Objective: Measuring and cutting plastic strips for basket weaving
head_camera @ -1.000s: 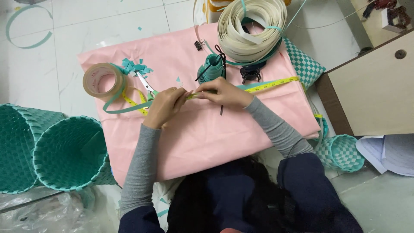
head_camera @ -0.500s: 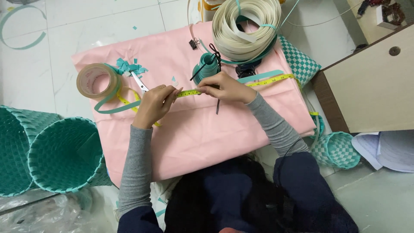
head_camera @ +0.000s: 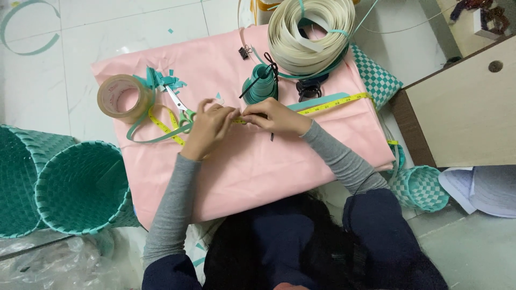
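Here, the left hand [head_camera: 207, 124] and right hand [head_camera: 274, 115] meet over the pink cloth [head_camera: 258, 161], fingers of both pinched together on a yellow measuring tape [head_camera: 328, 106] lying alongside a teal strip [head_camera: 322, 101]. Scissors [head_camera: 180, 107] and a tape roll [head_camera: 119, 96] lie just left.

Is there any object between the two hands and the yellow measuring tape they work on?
No. The left hand and the right hand already pinch the yellow measuring tape on the pink cloth, so nothing visible separates them. The scissors lie beside the left hand.
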